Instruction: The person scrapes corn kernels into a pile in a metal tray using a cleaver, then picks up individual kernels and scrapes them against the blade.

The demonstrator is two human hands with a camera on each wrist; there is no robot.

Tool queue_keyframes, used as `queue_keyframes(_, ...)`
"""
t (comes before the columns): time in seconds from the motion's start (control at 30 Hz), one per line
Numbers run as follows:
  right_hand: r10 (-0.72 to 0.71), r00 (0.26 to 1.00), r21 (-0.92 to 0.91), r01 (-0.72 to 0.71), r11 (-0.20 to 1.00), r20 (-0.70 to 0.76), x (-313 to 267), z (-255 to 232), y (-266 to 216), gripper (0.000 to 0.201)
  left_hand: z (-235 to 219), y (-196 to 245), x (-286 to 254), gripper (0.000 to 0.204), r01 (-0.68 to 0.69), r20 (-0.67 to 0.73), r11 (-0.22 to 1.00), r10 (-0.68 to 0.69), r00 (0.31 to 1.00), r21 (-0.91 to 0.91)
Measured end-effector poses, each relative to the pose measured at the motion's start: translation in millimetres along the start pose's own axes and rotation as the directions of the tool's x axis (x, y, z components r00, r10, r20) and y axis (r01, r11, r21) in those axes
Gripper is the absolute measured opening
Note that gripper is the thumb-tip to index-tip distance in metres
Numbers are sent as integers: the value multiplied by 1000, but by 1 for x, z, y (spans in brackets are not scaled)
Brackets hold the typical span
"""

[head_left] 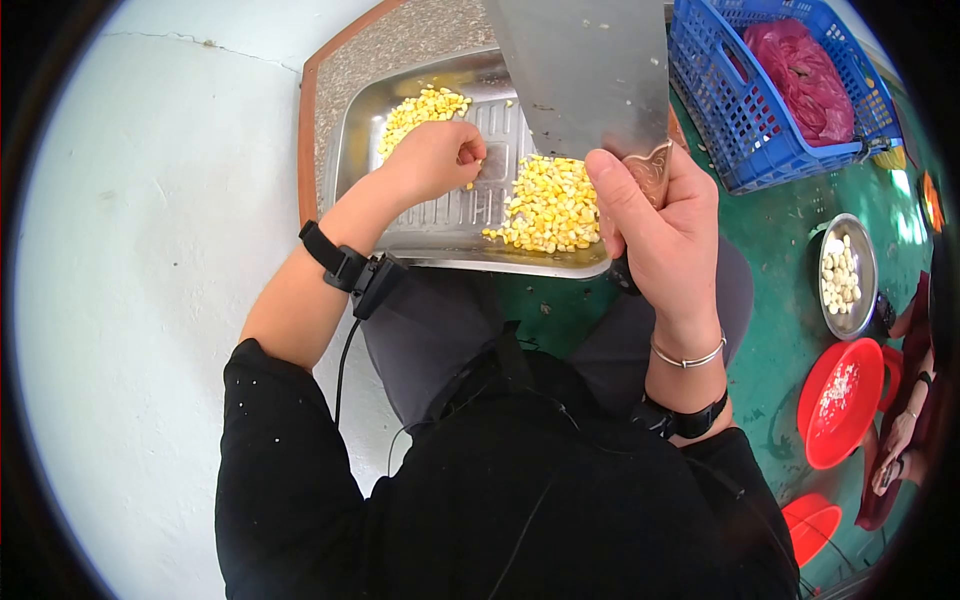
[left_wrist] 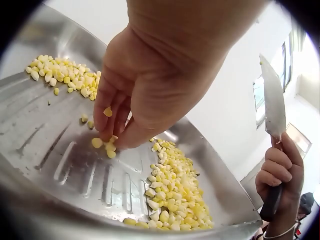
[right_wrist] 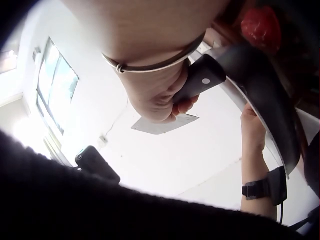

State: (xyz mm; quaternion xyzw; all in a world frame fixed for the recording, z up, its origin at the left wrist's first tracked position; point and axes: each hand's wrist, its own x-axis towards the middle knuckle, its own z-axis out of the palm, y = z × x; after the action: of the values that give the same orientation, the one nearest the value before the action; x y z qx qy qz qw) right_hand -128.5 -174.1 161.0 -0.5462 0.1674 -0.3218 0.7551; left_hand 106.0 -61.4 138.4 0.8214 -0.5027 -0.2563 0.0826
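Observation:
A metal tray (head_left: pixel 400 245) holds two piles of yellow corn kernels (head_left: pixel 552 205), one on each side. Over the ribbed floor between them is my left hand (head_left: pixel 430 162), fingertips bent together. In the left wrist view the left hand (left_wrist: pixel 155 85) pinches a few kernels (left_wrist: pixel 110 146) low over the tray, and one more kernel (left_wrist: pixel 108 111) clings to a finger. My right hand (head_left: pixel 660 225) grips a cleaver by its handle, the wide blade (head_left: pixel 590 75) raised over the tray's right part. Its dark handle (right_wrist: pixel 200 79) shows in the right wrist view.
A blue basket (head_left: pixel 740 130) with a pink plastic bag (head_left: pixel 805 85) stands at the upper right. Down the right side are a metal bowl (head_left: pixel 868 270) of pale pieces and red basins (head_left: pixel 855 425), beside another person's arm (head_left: pixel 905 425). A white wall (head_left: pixel 150 300) is on the left.

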Motion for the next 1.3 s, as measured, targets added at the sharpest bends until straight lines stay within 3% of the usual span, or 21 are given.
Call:
queue_keyframes(0.17, -11, 1000, -51, 11, 999, 3, 0, -1, 3, 17, 0, -6, -8, 11, -27, -54, 999, 25, 998, -35)
queue_keyframes(0.27, -37, 999, -48, 37, 998, 0, 1, 2, 1, 17, -6, -8, -9, 15, 46, -62, 994, -53, 997, -98)
queue_keyframes(0.33, 16, 1000, -77, -15, 997, 18, 0, 1, 3, 17, -8, -10, -10, 16, 88, -21, 967, -96, 995, -240)
queue_keyframes(0.47, 33, 999, -59, -32, 998, 17, -1, 5, 1, 17, -14, -5, -14, 18, 138, 43, 931, -131, 990, -337)
queue_keyframes(0.53, 41, 999, -52, -39, 998, 33, -1, 7, 1, 18, -18, -2, -18, 19, 209, 102, 707, -191, 976, -675)
queue_keyframes(0.57, 35, 999, -56, -34, 998, 32, -2, 6, 2, 18, -21, 1, -20, 19, 203, 98, 709, -186, 978, -676)
queue_keyframes(0.63, 107, 990, -213, -84, 973, 96, -3, 2, 3, 17, -29, 6, -28, 20, 133, 31, 450, -226, 974, -883)
queue_keyframes(0.67, 105, 989, -215, -82, 973, 100, -3, 3, 3, 17, -33, 8, -32, 20, 129, 27, 449, -227, 974, -884)
queue_keyframes(0.73, 21, 989, -353, 32, 935, 146, -5, 4, 2, 16, -40, 10, -40, 20, 43, 4, 263, -146, 989, -964)
queue_keyframes(0.83, 15, 988, -469, 60, 881, 155, -9, 4, -6, 20, -44, 19, -51, 16, -14, -30, 158, -102, 994, -987)
queue_keyframes(1.03, -125, 976, -510, 200, 837, 179, -14, -1, -7, 21, -47, 34, -64, 16, -57, -58, 68, -14, 998, -996)
queue_keyframes(1.3, -146, 968, -514, 233, 826, 205, -19, -5, -14, 21, -50, 47, -68, 10, -63, -72, 137, -61, 996, -989)
